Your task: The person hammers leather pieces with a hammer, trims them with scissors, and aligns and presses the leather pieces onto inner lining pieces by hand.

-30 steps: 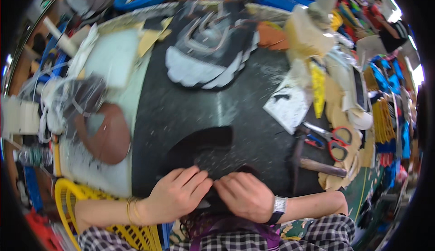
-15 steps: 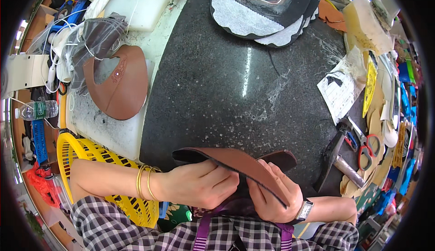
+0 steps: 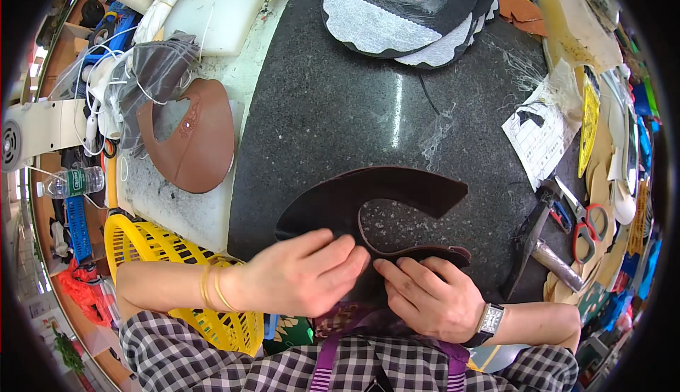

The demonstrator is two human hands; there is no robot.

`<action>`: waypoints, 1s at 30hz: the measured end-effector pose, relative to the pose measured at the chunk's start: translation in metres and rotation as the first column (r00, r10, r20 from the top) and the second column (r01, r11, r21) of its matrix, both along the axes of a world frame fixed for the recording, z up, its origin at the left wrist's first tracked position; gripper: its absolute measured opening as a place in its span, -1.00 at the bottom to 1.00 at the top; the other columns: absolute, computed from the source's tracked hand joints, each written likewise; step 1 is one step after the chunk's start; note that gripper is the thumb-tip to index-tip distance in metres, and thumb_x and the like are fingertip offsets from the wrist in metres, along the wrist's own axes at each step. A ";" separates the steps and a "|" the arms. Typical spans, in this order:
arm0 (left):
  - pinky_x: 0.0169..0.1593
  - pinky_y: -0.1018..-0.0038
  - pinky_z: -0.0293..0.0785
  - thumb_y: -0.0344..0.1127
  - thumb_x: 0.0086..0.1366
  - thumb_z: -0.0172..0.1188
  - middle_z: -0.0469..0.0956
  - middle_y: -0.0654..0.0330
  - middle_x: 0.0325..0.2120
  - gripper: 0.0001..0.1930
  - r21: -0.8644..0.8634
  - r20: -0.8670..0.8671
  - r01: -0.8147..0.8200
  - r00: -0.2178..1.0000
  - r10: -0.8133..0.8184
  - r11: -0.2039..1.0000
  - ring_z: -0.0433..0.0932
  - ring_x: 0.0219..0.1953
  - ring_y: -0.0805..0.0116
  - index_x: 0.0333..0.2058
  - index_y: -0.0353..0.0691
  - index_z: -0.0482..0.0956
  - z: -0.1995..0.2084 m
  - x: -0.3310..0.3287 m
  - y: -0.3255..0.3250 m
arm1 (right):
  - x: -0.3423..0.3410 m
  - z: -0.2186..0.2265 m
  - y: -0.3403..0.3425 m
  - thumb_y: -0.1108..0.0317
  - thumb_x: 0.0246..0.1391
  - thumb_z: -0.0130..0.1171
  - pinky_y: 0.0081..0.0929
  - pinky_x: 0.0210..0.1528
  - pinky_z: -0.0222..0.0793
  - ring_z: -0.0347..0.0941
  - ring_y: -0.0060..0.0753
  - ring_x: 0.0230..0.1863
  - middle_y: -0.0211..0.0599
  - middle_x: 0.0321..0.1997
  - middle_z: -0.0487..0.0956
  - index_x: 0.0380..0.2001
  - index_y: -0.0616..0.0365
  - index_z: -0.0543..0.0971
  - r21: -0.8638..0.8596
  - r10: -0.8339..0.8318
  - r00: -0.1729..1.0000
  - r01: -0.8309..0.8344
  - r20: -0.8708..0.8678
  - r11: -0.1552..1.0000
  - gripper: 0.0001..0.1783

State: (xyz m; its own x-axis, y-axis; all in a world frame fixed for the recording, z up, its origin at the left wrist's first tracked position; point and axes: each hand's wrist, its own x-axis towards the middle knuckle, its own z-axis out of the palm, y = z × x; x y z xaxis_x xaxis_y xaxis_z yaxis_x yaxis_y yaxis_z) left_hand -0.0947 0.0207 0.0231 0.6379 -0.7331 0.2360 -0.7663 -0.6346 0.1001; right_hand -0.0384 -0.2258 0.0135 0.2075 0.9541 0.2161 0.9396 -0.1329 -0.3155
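Note:
A curved leather panel [image 3: 397,179] stands raised at the table's near side, its dark underside toward me and a deep rounded cut-out open to the right. My right hand [image 3: 435,296] grips the panel's lower arm, fingers over its edge. My left hand [image 3: 304,271] is closed against the panel beside the inner curve. Its fingertips are bent together there, and what they pinch, if anything, is hidden. At the left lies a similar brown leather panel [image 3: 205,148], smooth side up, with a tooled pattern and a small stud.
Black panels with white backing [image 3: 379,20] are stacked at the far side of the dark stone slab [image 3: 333,109]. Scissors [image 3: 588,233], a hammer [image 3: 556,263] and a paper sheet [image 3: 535,137] lie right. A yellow basket [image 3: 152,240] stands by my left arm.
The panel has turned from brown side up, seen almost edge-on, to dark underside toward me, its far part raised. My left hand has come round in front of it.

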 end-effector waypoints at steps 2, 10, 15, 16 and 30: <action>0.17 0.20 0.44 -0.31 0.01 0.17 0.56 0.06 -0.07 -0.69 0.013 -0.044 0.023 0.999 -0.023 1.000 0.46 0.12 0.13 -0.28 -0.38 0.66 0.008 0.010 0.013 | 0.000 0.001 0.001 0.28 -0.06 0.12 -0.50 -0.07 0.37 0.40 -0.39 0.08 -0.24 0.10 0.54 -0.34 0.07 0.57 -0.004 -0.009 1.000 0.009 0.010 1.000 -0.81; 0.01 0.33 0.58 -0.33 0.03 0.16 0.61 -0.02 -0.13 -0.72 0.009 0.045 0.003 0.999 -0.003 1.000 0.56 -0.03 0.13 -0.30 -0.37 0.66 -0.003 -0.004 -0.001 | 0.041 0.014 -0.014 0.36 -0.16 0.16 -0.42 -0.03 0.46 0.52 -0.29 -0.01 -0.16 0.05 0.54 -0.18 0.27 0.58 0.041 0.105 0.990 -0.101 -0.099 0.994 -0.60; -0.03 0.39 0.62 -0.41 -0.02 0.19 0.60 0.06 -0.09 -0.66 -0.070 -0.108 -0.068 0.992 0.060 0.995 0.57 -0.03 0.17 -0.21 -0.32 0.66 0.001 -0.007 0.001 | 0.017 0.010 -0.003 0.26 -0.12 0.25 -0.37 0.05 0.41 0.45 -0.27 0.09 -0.19 0.04 0.54 0.02 0.28 0.51 -0.009 0.046 0.992 -0.047 -0.117 0.999 -0.42; 0.00 0.39 0.61 -0.43 -0.02 0.21 0.58 0.09 -0.04 -0.59 -0.157 -0.265 -0.066 0.964 0.022 0.985 0.56 0.00 0.17 -0.11 -0.32 0.62 0.003 0.000 0.008 | 0.015 0.012 -0.004 0.23 -0.12 0.28 -0.35 0.04 0.41 0.45 -0.30 0.08 -0.23 0.03 0.53 0.02 0.25 0.51 -0.026 -0.002 0.989 -0.002 -0.146 1.000 -0.41; 0.40 0.18 0.05 0.16 0.04 0.27 0.16 0.30 0.37 -0.12 0.207 -0.371 0.179 0.924 -0.092 0.962 0.08 0.42 0.24 0.34 0.06 0.23 -0.005 -0.011 0.035 | 0.005 0.007 -0.009 -0.10 -0.10 0.28 -0.36 0.28 0.17 0.16 -0.42 0.32 -0.54 0.39 0.26 0.29 -0.15 0.36 -0.309 0.011 0.994 -0.045 -0.109 0.950 -0.16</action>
